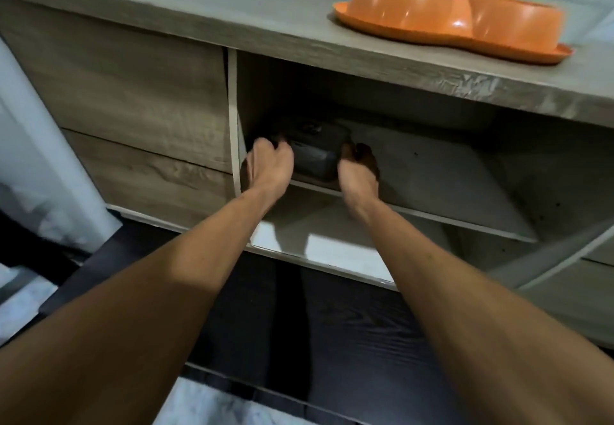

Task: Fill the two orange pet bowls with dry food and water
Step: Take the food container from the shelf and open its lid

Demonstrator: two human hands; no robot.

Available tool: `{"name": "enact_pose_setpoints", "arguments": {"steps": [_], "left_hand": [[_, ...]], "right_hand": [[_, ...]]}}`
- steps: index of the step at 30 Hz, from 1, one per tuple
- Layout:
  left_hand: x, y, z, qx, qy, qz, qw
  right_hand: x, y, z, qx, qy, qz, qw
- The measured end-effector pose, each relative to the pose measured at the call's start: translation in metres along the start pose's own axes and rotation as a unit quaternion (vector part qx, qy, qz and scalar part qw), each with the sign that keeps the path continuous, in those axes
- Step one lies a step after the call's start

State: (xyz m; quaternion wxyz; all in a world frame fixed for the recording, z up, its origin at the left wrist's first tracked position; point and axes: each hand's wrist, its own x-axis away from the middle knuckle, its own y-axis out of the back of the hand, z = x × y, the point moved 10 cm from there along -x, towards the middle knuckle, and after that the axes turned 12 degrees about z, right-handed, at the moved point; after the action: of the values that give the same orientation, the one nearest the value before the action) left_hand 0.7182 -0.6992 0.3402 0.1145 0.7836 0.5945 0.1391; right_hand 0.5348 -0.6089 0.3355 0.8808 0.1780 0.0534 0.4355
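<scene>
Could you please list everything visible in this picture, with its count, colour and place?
cabinet: one, grey-brown wood grain, across the view.
shelf: one, pale, inside the cabinet's open compartment.
container: one, dark, on the shelf, left end.
pet bowls: two, orange, joined on one base, on the cabinet top, right.
floor: one, dark, below the cabinet.
left hand: one, bare, grips the container's left side.
right hand: one, bare, grips the container's right side.
</scene>
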Motion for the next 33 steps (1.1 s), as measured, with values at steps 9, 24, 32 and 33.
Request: {"name": "enact_pose_setpoints", "arguments": {"steps": [9, 24, 32, 33], "left_hand": [[0.003, -0.008, -0.001, 0.071, 0.064, -0.038, 0.995], [0.174, 0.058, -0.048, 0.049, 0.167, -0.035, 0.984], [0.248, 0.114, -0.148, 0.039, 0.171, -0.051, 0.983], [0.251, 0.120, -0.161, 0.036, 0.167, -0.056, 0.984]], "right_hand": [[-0.015, 0.008, -0.002, 0.036, -0.035, -0.002, 0.999], [0.155, 0.051, 0.044, -0.090, -0.179, 0.054, 0.978], [0.220, 0.094, 0.138, -0.127, -0.172, 0.081, 0.974], [0.223, 0.100, 0.153, -0.119, -0.165, 0.086, 0.975]]}}
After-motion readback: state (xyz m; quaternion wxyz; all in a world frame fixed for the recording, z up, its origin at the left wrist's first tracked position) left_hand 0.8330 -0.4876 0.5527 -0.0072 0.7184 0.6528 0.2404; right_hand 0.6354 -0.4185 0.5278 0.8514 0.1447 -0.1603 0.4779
